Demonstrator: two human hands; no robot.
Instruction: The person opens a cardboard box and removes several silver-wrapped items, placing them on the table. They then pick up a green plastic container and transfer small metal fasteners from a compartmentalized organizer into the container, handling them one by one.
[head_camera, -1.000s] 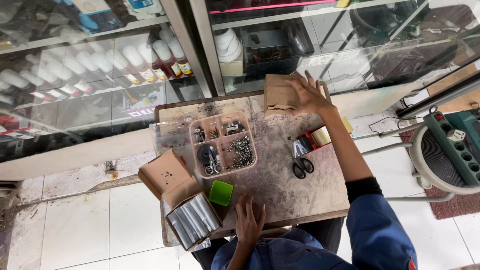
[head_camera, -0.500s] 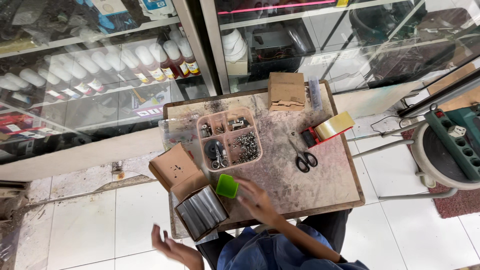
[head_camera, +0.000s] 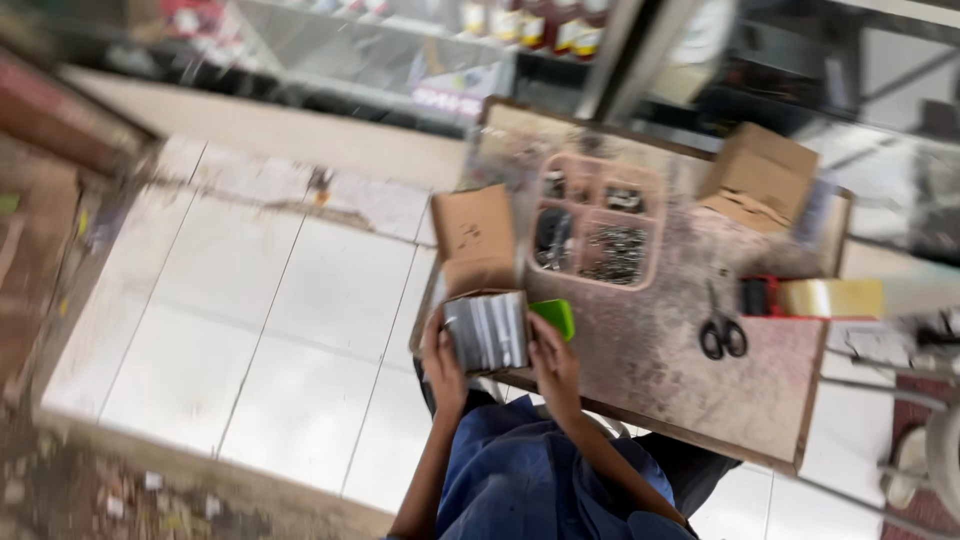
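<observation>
Here, pale floor tiles (head_camera: 250, 320) spread wide left of the worn table (head_camera: 700, 380), whose near-left edge carries an open box of grey packets (head_camera: 487, 330). The left hand (head_camera: 443, 365) and right hand (head_camera: 553, 362) grasp its sides; a green block (head_camera: 555, 316) sits just beside.

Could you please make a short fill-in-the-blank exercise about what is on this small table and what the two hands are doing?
1. Both hands, the left hand and the right hand, hold an open box full of ____ metal pieces.
2. The pink tray has ____ compartments.
3. The black tool lying on the table right of the tray is a pair of ____.
4. The small block beside the open box is ____ in colour.

Missing words: silver; four; scissors; green
</observation>
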